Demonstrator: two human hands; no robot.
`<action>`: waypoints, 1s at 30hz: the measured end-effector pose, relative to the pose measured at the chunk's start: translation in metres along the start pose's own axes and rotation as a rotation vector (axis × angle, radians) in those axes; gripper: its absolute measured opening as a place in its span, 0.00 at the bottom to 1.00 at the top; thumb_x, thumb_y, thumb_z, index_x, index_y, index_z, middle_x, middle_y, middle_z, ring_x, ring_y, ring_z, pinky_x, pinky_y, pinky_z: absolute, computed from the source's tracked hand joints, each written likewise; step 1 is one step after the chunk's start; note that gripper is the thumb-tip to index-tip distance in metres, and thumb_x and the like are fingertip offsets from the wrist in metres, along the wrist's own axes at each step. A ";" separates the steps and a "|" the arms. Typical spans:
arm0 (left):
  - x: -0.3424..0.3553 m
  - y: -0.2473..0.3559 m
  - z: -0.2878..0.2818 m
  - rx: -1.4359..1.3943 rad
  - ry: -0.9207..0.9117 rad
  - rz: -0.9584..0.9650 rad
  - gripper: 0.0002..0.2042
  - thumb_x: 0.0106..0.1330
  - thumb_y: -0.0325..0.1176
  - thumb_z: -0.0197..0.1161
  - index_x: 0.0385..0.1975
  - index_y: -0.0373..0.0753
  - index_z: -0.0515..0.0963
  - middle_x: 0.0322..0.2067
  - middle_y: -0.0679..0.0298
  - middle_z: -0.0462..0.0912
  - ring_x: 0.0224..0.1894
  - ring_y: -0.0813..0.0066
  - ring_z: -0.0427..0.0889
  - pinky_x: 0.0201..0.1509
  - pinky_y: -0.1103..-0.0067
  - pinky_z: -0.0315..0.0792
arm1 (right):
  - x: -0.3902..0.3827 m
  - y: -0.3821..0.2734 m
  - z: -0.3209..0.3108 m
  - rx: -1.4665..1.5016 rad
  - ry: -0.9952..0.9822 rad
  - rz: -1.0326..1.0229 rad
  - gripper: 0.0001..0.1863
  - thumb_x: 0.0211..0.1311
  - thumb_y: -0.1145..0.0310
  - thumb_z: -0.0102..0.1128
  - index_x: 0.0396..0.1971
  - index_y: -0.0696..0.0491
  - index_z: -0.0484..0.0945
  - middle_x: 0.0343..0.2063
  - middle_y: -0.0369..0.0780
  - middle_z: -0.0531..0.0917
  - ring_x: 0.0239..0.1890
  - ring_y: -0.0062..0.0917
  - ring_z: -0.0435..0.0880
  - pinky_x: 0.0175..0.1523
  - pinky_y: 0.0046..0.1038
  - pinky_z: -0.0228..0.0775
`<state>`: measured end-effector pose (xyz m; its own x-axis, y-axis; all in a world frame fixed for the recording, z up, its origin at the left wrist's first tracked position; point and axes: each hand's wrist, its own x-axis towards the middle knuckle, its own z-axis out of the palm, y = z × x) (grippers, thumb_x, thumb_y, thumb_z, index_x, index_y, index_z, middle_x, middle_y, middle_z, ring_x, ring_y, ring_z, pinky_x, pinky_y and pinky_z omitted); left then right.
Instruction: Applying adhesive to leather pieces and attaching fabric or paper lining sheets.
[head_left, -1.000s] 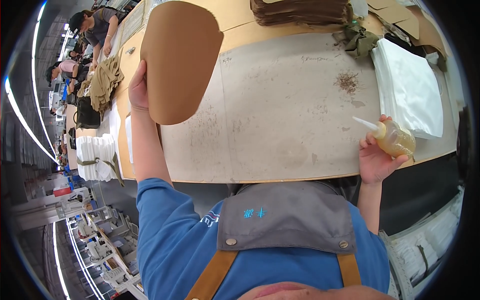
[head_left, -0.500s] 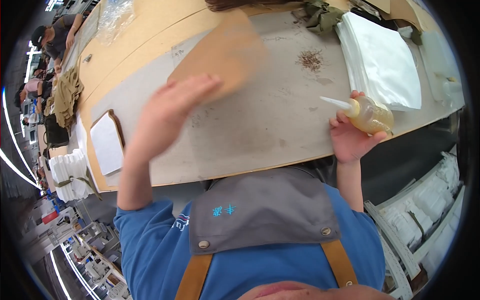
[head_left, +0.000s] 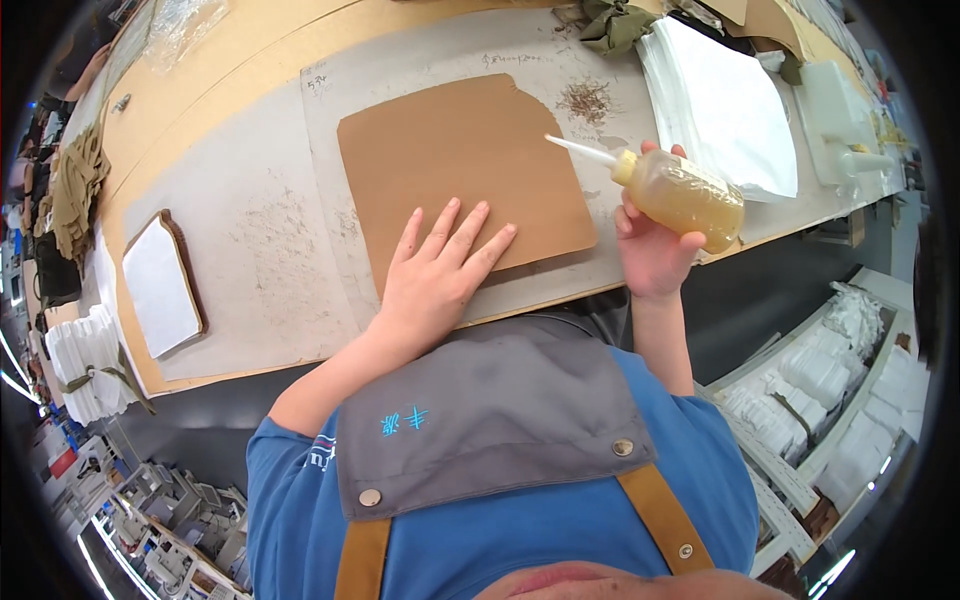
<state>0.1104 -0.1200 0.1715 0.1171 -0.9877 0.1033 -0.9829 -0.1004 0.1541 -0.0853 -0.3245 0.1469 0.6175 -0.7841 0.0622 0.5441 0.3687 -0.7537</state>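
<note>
A brown flat panel [head_left: 460,150], like leather or card, lies on the grey-covered table in front of me. My left hand [head_left: 435,270] rests flat on its near part, fingers spread. In my right hand [head_left: 655,240] is a clear squeeze bottle [head_left: 685,205] of amber liquid, tilted so its long white nozzle points left over the panel's right edge. The nozzle tip appears just above the panel; whether it touches I cannot tell.
To the right stands a stack of white sheets [head_left: 720,110]. Brown scraps [head_left: 585,101] lie beyond the panel. On the left are a white-topped stack of cut pieces [head_left: 162,285] and a tied white bundle [head_left: 90,360]. Olive cloth [head_left: 615,25] sits at the back.
The brown panel, raised and blurred in my left hand before, now lies flat with that hand spread on it. My right hand has brought the bottle slightly left, toward the panel.
</note>
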 end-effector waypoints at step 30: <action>0.010 -0.129 -0.016 0.021 -0.192 -0.193 0.36 0.68 0.60 0.57 0.75 0.54 0.62 0.77 0.63 0.55 0.79 0.58 0.51 0.79 0.52 0.41 | 0.053 0.036 0.043 -0.330 0.430 -0.057 0.49 0.51 0.30 0.69 0.63 0.52 0.70 0.46 0.33 0.83 0.32 0.17 0.79 0.38 0.19 0.73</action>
<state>0.2407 -0.1148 0.1678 0.2754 -0.9545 -0.1147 -0.9481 -0.2894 0.1318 -0.0082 -0.3314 0.1511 0.2667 -0.9572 -0.1122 0.3195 0.1977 -0.9267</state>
